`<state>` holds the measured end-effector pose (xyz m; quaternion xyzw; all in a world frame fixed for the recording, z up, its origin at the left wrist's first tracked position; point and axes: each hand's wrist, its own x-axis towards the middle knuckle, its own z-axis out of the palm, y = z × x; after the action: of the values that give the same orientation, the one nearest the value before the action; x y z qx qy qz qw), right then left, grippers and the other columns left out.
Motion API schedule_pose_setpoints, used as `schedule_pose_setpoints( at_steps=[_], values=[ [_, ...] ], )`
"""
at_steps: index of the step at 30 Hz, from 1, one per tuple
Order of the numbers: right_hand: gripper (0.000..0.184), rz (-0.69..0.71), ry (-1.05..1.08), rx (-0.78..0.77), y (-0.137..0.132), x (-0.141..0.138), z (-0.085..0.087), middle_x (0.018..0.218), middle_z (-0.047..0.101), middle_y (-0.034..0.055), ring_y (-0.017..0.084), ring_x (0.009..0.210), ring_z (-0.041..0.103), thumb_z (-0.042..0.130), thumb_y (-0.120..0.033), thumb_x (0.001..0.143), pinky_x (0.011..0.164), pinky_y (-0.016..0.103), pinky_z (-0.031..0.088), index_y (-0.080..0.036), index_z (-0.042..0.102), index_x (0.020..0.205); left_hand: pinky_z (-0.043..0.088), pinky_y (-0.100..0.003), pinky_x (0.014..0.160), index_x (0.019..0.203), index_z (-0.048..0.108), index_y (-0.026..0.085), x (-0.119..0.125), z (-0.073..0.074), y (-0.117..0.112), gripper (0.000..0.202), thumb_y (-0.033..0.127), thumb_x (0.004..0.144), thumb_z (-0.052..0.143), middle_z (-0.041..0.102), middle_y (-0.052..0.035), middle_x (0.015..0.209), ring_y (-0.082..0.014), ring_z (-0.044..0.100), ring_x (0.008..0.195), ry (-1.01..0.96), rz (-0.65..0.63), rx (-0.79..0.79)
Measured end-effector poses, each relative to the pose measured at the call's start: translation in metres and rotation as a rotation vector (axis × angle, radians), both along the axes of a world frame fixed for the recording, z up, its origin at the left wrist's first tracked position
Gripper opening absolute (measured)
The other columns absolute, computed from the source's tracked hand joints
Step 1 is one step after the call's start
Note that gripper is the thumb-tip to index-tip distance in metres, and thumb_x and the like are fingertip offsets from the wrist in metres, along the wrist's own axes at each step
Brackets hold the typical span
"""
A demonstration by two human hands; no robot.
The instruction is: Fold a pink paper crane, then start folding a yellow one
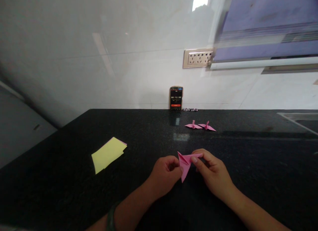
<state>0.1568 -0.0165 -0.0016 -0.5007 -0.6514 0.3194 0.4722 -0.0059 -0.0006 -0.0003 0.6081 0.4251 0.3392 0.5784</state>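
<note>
A partly folded pink origami paper (pixel 185 162) is held just above the dark countertop, between both hands. My left hand (pixel 167 174) pinches its left edge with thumb and fingers. On the other side, my right hand (pixel 213 171) grips the narrow strip that points right, thumb on top. One point of the paper sticks up and another hangs down. Farther back stand two finished-looking pink paper cranes, a left crane (pixel 193 125) and a right crane (pixel 207 126), their wings spread and nearly touching. The fingertips behind the paper are hidden.
A stack of yellow paper sheets (pixel 109 155), with a pink edge beneath, lies to the left on the black countertop (pixel 144 131). A phone (pixel 176 98) showing a timer leans on the wall, beside a beaded strap (pixel 190 110). A socket panel (pixel 198 58) is above.
</note>
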Motion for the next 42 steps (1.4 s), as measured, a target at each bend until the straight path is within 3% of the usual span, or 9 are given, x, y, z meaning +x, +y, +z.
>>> schedule_pose_setpoints(
  at_steps=[3, 7, 10, 17, 23, 31, 37, 42],
  values=[
    [0.012, 0.029, 0.007, -0.021, -0.001, -0.001, 0.000, 0.075, 0.053, 0.0010, 0.013, 0.068, 0.050, 0.045, -0.025, 0.082, 0.063, 0.025, 0.041, -0.020, 0.055, 0.077, 0.036, -0.020, 0.053, 0.078, 0.045, 0.018, 0.001, 0.000, 0.000, 0.016, 0.018, 0.067, 0.057, 0.055, 0.0027, 0.065, -0.0094, 0.050, 0.058, -0.135, 0.051, -0.020],
    [0.011, 0.072, 0.043, -0.067, -0.004, -0.003, 0.001, 0.075, 0.054, 0.0010, 0.013, 0.068, 0.050, 0.047, -0.027, 0.081, 0.061, 0.024, 0.040, -0.020, 0.056, 0.080, 0.038, -0.021, 0.053, 0.098, 0.041, 0.018, 0.001, 0.000, 0.000, 0.030, 0.018, 0.072, 0.053, 0.060, -0.0006, 0.070, -0.0107, 0.053, 0.058, -0.180, 0.009, -0.061],
    [0.013, 0.089, 0.068, -0.138, -0.005, -0.003, 0.002, 0.076, 0.055, 0.0014, 0.012, 0.064, 0.049, 0.050, -0.029, 0.079, 0.054, 0.022, 0.039, -0.020, 0.057, 0.086, 0.037, -0.021, 0.052, 0.097, 0.046, 0.017, 0.001, 0.000, -0.002, 0.024, 0.016, 0.073, 0.051, 0.059, -0.0007, 0.069, -0.0103, 0.052, 0.057, -0.106, -0.010, -0.014],
    [0.027, 0.193, 0.201, -0.386, -0.001, -0.003, 0.002, 0.055, 0.046, -0.0031, 0.008, 0.044, 0.039, 0.042, -0.035, 0.082, 0.042, 0.020, 0.033, -0.016, 0.054, 0.067, 0.038, -0.023, 0.061, 0.086, 0.053, 0.017, 0.001, 0.002, -0.006, 0.014, 0.012, 0.074, 0.048, 0.060, -0.0014, 0.074, -0.0120, 0.053, 0.067, 0.022, -0.063, 0.121],
    [0.022, 0.192, 0.221, -0.316, -0.002, -0.003, 0.000, 0.062, 0.049, -0.0017, 0.008, 0.048, 0.043, 0.044, -0.033, 0.082, 0.044, 0.021, 0.037, -0.016, 0.056, 0.074, 0.037, -0.020, 0.055, 0.082, 0.051, 0.015, 0.004, 0.002, -0.006, 0.008, 0.017, 0.074, 0.052, 0.057, 0.0002, 0.069, -0.0091, 0.051, 0.061, -0.178, -0.059, -0.013],
    [0.015, 0.187, 0.167, -0.165, -0.004, -0.005, 0.001, 0.076, 0.053, 0.0022, 0.012, 0.061, 0.049, 0.050, -0.028, 0.079, 0.051, 0.023, 0.042, -0.017, 0.059, 0.074, 0.036, -0.020, 0.054, 0.094, 0.044, 0.017, 0.004, -0.001, -0.003, 0.024, 0.017, 0.072, 0.054, 0.059, -0.0003, 0.070, -0.0091, 0.050, 0.059, -0.117, 0.015, 0.058],
    [0.025, 0.091, 0.292, -0.339, -0.002, -0.006, -0.006, 0.055, 0.051, -0.0015, 0.009, 0.051, 0.047, 0.047, -0.034, 0.081, 0.051, 0.022, 0.039, -0.016, 0.056, 0.066, 0.032, -0.019, 0.050, 0.097, 0.042, 0.020, 0.004, -0.004, -0.004, 0.023, 0.016, 0.075, 0.050, 0.056, 0.0031, 0.062, -0.0086, 0.047, 0.053, 0.030, 0.039, 0.145],
    [0.027, 0.080, 0.493, -0.469, -0.001, -0.009, -0.011, 0.050, 0.048, -0.0036, 0.007, 0.042, 0.042, 0.052, -0.038, 0.077, 0.045, 0.020, 0.035, -0.014, 0.053, 0.063, 0.032, -0.020, 0.051, 0.096, 0.042, 0.021, 0.004, -0.004, -0.007, 0.022, 0.016, 0.076, 0.048, 0.057, 0.0032, 0.062, -0.0093, 0.047, 0.054, 0.061, 0.024, 0.163]
  ],
)
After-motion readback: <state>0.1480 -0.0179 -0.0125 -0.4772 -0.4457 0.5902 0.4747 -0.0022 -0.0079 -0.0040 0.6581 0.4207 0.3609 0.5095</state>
